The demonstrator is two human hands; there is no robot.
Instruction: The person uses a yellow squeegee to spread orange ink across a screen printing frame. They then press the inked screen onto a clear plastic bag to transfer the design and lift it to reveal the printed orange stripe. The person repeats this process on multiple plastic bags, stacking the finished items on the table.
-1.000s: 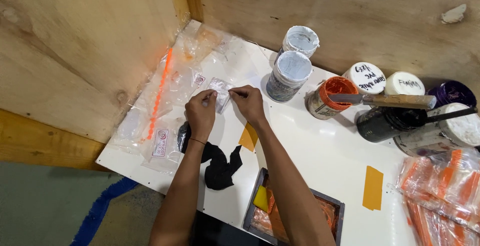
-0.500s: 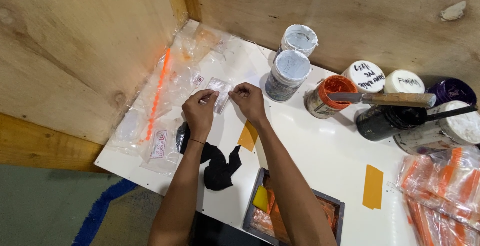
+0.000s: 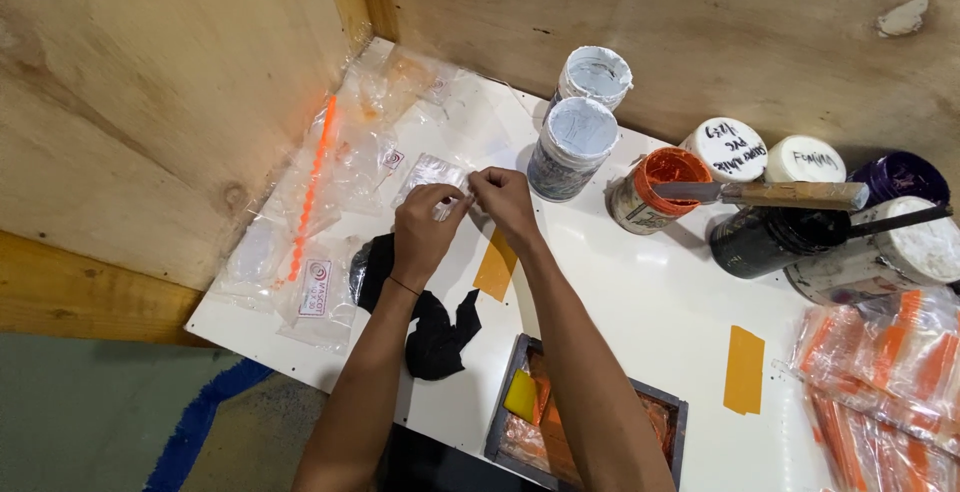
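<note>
My left hand (image 3: 426, 229) and my right hand (image 3: 503, 202) meet over a white table (image 3: 640, 302), both pinching a small clear plastic bag (image 3: 432, 174) between the fingertips. The bag lies just beyond my fingers, partly covered by them. A black cloth (image 3: 430, 327) lies under my left forearm. To the left rests a heap of clear plastic bags (image 3: 320, 212) with a long orange strip (image 3: 312, 184) among them.
Several paint tubs stand along the back: two white-lidded tubs (image 3: 580, 132), an open orange one (image 3: 655, 184) with a scraper (image 3: 770, 194) across it, dark ones (image 3: 765, 242). A dark tray (image 3: 590, 432) sits at the front edge, orange packets (image 3: 880, 362) at right. Plywood walls enclose the corner.
My hands have closed together; the fingertips now touch over the small bag, where a gap stood between them earlier. The view has shifted slightly.
</note>
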